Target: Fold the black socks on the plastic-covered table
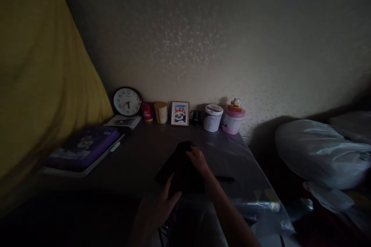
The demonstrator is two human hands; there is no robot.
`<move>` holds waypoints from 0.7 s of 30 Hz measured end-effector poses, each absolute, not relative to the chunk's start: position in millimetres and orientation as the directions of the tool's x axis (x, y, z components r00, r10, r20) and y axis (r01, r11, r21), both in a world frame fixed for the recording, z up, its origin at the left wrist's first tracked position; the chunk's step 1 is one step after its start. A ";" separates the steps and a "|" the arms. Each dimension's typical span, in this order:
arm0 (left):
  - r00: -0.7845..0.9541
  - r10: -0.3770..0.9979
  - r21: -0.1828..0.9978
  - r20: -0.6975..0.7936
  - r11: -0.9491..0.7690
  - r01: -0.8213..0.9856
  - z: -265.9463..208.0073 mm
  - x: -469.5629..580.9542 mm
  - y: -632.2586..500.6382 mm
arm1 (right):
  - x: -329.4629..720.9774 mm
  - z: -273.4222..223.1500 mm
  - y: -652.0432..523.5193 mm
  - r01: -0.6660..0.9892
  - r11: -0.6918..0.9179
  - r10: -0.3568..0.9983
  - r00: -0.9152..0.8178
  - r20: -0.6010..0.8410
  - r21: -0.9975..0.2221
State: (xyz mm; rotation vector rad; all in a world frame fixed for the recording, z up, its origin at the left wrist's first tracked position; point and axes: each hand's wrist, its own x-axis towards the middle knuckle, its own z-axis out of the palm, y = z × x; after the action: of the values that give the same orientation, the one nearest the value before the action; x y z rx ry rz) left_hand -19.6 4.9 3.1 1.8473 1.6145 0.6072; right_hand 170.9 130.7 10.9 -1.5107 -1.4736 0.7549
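Observation:
A black, soft-looking item (181, 166), perhaps a bag or folded cloth, lies on the dark table in front of me. Its details are lost in the dim light. My right hand (198, 160) has its fingers closed on the item's upper right edge. Lower down and to the left, my left hand (165, 204) is open, thumb and fingers apart, at the item's near side. Whether its fingertips touch the fabric is hard to see. A black strap-like strip (225, 178) sticks out to the right, past my right forearm.
Along the wall stand a clock (127, 101), a red can (147, 112), a yellow tub (160, 113), a framed panda picture (180, 114), a white tub (213, 119) and a pink-lidded jar (232, 121). A purple case (87, 148) lies left, by a yellow curtain (49, 65). Plastic bags (319, 152) sit right.

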 end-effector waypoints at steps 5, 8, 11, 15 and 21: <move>0.136 0.985 0.616 -0.102 -0.045 0.787 26.8 -14.1 -2.3 | 163.4 9.0 122.2 0.412 0.057 0.997 -0.069 0.031 -0.909; 0.120 0.974 0.560 -0.193 0.009 0.829 51.2 -4.2 -6.7 | 159.0 7.9 115.5 0.494 0.149 0.987 -0.130 0.097 -0.857; 0.129 0.948 0.641 -0.290 0.092 0.762 65.4 3.0 -9.6 | 150.8 7.5 107.0 0.664 0.263 0.965 -0.168 0.202 -0.700; 0.135 0.980 0.807 -0.147 0.040 0.590 54.5 3.7 -10.3 | 136.9 9.5 94.9 0.826 0.266 0.958 -0.168 0.233 -0.496; 0.205 0.976 0.868 -0.079 -0.033 0.495 21.4 1.1 -9.6 | 127.1 9.3 86.9 0.877 0.300 0.937 -0.199 0.286 -0.376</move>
State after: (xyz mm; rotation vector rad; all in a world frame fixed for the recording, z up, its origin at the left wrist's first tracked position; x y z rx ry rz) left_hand 1.1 -9.6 21.4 1.6528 1.4067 0.7319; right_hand 127.1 86.9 9.3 -1.6138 -2.1172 0.1773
